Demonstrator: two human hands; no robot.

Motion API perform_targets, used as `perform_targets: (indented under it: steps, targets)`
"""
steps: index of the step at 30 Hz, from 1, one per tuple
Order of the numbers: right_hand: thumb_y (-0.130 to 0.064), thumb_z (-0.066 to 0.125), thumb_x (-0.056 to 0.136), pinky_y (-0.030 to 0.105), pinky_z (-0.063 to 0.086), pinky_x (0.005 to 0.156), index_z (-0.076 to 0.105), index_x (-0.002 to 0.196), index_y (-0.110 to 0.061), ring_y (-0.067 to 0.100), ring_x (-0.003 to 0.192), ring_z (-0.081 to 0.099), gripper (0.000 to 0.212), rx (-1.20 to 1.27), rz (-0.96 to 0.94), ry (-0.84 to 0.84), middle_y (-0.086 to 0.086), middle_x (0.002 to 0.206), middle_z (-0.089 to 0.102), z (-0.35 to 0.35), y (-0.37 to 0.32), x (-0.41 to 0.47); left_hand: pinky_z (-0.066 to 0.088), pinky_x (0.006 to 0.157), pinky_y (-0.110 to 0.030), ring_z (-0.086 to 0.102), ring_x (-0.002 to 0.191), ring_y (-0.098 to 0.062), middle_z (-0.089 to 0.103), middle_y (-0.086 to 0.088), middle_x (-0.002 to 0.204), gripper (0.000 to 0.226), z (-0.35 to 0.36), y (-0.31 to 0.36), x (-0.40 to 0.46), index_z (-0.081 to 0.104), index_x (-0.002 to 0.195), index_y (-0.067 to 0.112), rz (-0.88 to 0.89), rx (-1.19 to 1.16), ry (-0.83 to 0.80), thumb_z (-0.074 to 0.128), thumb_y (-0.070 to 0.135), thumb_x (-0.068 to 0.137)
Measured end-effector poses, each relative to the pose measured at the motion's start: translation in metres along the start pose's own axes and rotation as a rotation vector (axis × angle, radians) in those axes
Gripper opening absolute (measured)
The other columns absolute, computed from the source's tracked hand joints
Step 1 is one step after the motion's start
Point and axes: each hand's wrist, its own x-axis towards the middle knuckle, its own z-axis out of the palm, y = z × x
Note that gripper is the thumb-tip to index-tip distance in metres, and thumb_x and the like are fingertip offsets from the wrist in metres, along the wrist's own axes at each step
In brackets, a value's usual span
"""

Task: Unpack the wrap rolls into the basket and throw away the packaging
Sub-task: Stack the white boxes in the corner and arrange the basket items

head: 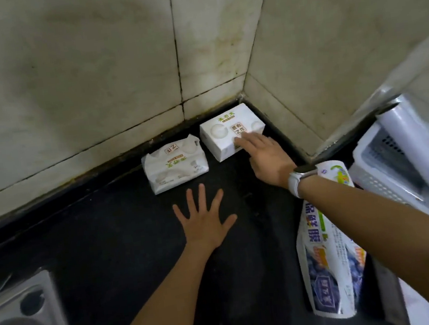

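Observation:
A printed plastic wrap package point(328, 251) with blue and white lettering lies on the dark counter at the right, partly under my right forearm. A white perforated basket point(383, 165) stands at the right edge, and a white wrap roll point(418, 151) leans in it. My left hand point(203, 216) rests flat on the counter, fingers spread, holding nothing. My right hand point(265, 154), with a white watch on the wrist, reaches to the back corner and its fingers touch a white tissue pack point(231, 131).
A second, crumpled white tissue pack point(175, 163) lies left of the first against the tiled wall point(92, 69). A steel sink point(21, 323) fills the lower left corner. The dark counter point(110, 239) runs between them.

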Motion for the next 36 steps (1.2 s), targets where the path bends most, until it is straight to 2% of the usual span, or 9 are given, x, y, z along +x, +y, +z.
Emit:
perform_targets:
  steps: [3, 6, 9, 13, 17, 25, 29, 32, 36]
  targets:
    - [-0.008, 0.044, 0.088, 0.034, 0.027, 0.112, 0.04, 0.136, -0.011, 0.027, 0.131, 0.037, 0.048, 0.206, 0.068, 0.051, 0.013, 0.14, 0.045, -0.004, 0.002, -0.052, -0.001, 0.11, -0.065, -0.009, 0.143, -0.034, -0.005, -0.007, 0.158, 0.066, -0.025, 0.016, -0.004, 0.016, 0.143, 0.034, -0.054, -0.05, -0.05, 0.044, 0.054, 0.087]
    - [-0.005, 0.046, 0.089, 0.025, 0.033, 0.102, 0.051, 0.127, -0.009, 0.026, 0.119, 0.05, 0.039, 0.373, 0.165, 0.114, 0.014, 0.127, 0.057, -0.014, 0.012, -0.111, 0.011, 0.114, -0.059, 0.013, 0.142, -0.031, 0.021, -0.01, 0.153, 0.051, -0.048, 0.045, -0.017, 0.033, 0.139, 0.021, -0.053, -0.157, 0.022, 0.044, 0.038, 0.092]
    - [-0.002, 0.047, 0.088, 0.02, 0.037, 0.096, 0.057, 0.12, -0.007, 0.023, 0.112, 0.057, 0.034, 0.504, 0.265, 0.192, 0.011, 0.119, 0.063, -0.027, 0.036, -0.169, 0.028, 0.108, -0.048, 0.037, 0.13, -0.027, 0.044, -0.008, 0.14, 0.042, -0.062, 0.09, -0.034, 0.045, 0.132, 0.018, 0.128, -0.222, 0.184, 0.043, 0.032, 0.093]
    - [-0.001, 0.048, 0.088, 0.029, 0.047, 0.094, 0.062, 0.113, -0.008, 0.021, 0.104, 0.062, 0.029, 0.542, 0.392, 0.305, 0.009, 0.113, 0.067, -0.046, 0.096, -0.237, 0.036, 0.098, -0.04, 0.049, 0.116, -0.025, 0.056, -0.004, 0.127, 0.034, -0.067, 0.169, -0.049, 0.054, 0.122, 0.02, 0.358, -0.202, 0.308, 0.044, 0.029, 0.091]
    - [-0.002, 0.047, 0.089, 0.018, 0.043, 0.085, 0.062, 0.112, -0.01, 0.017, 0.097, 0.062, 0.029, 0.539, 0.56, 0.39, 0.008, 0.108, 0.068, -0.059, 0.164, -0.29, 0.037, 0.098, -0.038, 0.049, 0.118, -0.022, 0.057, -0.001, 0.127, 0.032, -0.054, 0.257, -0.052, 0.055, 0.12, 0.02, 0.524, -0.162, 0.315, 0.044, 0.027, 0.091]
    - [-0.009, 0.044, 0.091, 0.027, 0.045, 0.09, 0.057, 0.12, -0.013, 0.023, 0.107, 0.061, 0.031, 0.492, 0.742, 0.346, 0.008, 0.119, 0.065, -0.053, 0.249, -0.321, 0.035, 0.099, -0.038, 0.04, 0.124, -0.023, 0.049, -0.004, 0.131, 0.036, -0.025, 0.363, -0.018, 0.049, 0.126, 0.018, 0.761, 0.008, 0.279, 0.046, 0.022, 0.09]
    - [-0.011, 0.044, 0.091, 0.036, 0.051, 0.086, 0.061, 0.113, -0.013, 0.027, 0.102, 0.063, 0.028, 0.471, 0.776, 0.318, 0.009, 0.115, 0.066, -0.041, 0.272, -0.31, 0.018, 0.112, -0.05, 0.009, 0.143, -0.023, 0.019, -0.003, 0.154, 0.051, -0.02, 0.387, 0.026, 0.026, 0.141, 0.021, 0.833, 0.254, 0.28, 0.041, 0.016, 0.092]
    - [-0.009, 0.045, 0.089, 0.033, 0.049, 0.082, 0.063, 0.105, -0.011, 0.028, 0.097, 0.062, 0.025, 0.448, 0.78, 0.358, 0.011, 0.109, 0.067, -0.032, 0.283, -0.3, -0.002, 0.112, -0.06, -0.004, 0.145, -0.024, 0.005, -0.002, 0.159, 0.057, -0.015, 0.396, 0.058, 0.013, 0.145, 0.025, 0.85, 0.402, 0.313, 0.038, 0.015, 0.095]
    - [-0.01, 0.044, 0.091, 0.033, 0.045, 0.089, 0.061, 0.11, -0.008, 0.028, 0.101, 0.057, 0.026, 0.394, 0.734, 0.318, 0.013, 0.113, 0.063, -0.024, 0.292, -0.287, -0.004, 0.109, -0.064, 0.021, 0.142, -0.027, 0.035, -0.007, 0.15, 0.056, -0.014, 0.402, 0.081, 0.036, 0.139, 0.023, 0.946, 0.408, 0.447, 0.055, 0.009, 0.088]
